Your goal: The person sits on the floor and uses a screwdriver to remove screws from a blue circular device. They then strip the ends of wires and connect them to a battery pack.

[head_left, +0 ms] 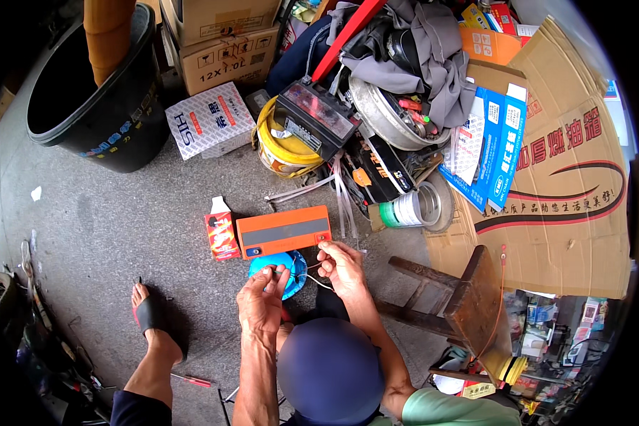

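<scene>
My left hand is closed in a pinch over a blue, round, bowl-like thing; a small dark piece shows at its fingertips, too small to name. To its right, my right hand pinches a thin wire by the lower right corner of an orange block. That block has a grey band and a small fitting at each lower corner, and looks like a battery. Thin pale wires run across the gap between my hands. Beside the block's left end is a small red carton with its white flap up.
A black bucket and white carton stand far left. Beyond the block are a yellow pail with a black battery, and a tape roll. A wooden stool and flattened cardboard lie right. A screwdriver lies near my foot.
</scene>
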Tool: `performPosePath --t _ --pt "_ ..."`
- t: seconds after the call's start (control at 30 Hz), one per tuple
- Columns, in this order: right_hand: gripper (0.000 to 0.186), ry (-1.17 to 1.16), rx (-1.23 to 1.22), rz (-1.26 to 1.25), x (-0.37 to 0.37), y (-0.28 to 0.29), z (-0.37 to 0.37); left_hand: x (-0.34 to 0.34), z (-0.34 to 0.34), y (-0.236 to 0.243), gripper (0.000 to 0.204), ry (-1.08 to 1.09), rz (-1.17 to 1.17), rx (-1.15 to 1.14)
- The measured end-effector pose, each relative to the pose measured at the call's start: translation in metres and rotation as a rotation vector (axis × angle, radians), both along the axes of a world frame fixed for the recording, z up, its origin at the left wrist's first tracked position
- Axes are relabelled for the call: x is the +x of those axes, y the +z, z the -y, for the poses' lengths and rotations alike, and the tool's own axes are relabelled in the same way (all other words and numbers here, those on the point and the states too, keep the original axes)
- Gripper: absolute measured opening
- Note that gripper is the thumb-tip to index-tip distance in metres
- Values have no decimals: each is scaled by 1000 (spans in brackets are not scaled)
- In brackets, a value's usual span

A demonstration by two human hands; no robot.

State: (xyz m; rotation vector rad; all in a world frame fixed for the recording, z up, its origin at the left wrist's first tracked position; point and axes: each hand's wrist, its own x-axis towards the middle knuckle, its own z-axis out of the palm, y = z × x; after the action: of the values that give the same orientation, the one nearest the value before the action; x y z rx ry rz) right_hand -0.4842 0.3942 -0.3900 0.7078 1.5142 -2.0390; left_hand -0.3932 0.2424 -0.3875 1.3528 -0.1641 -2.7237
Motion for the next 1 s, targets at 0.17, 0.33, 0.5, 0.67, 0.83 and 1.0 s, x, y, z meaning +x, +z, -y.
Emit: performPosePath --t 0.17,0.33,0.5,0.67,0.83,1.0 --pt "17 69 -99 -93 12 11 0 6 -1 -2 11 8 -3 11" --pt "20 123 -110 -194 16 12 2 6 2 -1 11 22 -7 26" --pt "20 112 -57 -246 18 9 5 5 6 -5 12 17 -8 24" --pt "21 108 82 -314 18 2 4 -1 6 -9 11 49 11 54" --pt "19 48 127 -245 15 -1 8 -8 9 -14 14 23 19 84" --pt "12 -31 188 -96 6 5 13 -16 13 -17 16 18 29 98"
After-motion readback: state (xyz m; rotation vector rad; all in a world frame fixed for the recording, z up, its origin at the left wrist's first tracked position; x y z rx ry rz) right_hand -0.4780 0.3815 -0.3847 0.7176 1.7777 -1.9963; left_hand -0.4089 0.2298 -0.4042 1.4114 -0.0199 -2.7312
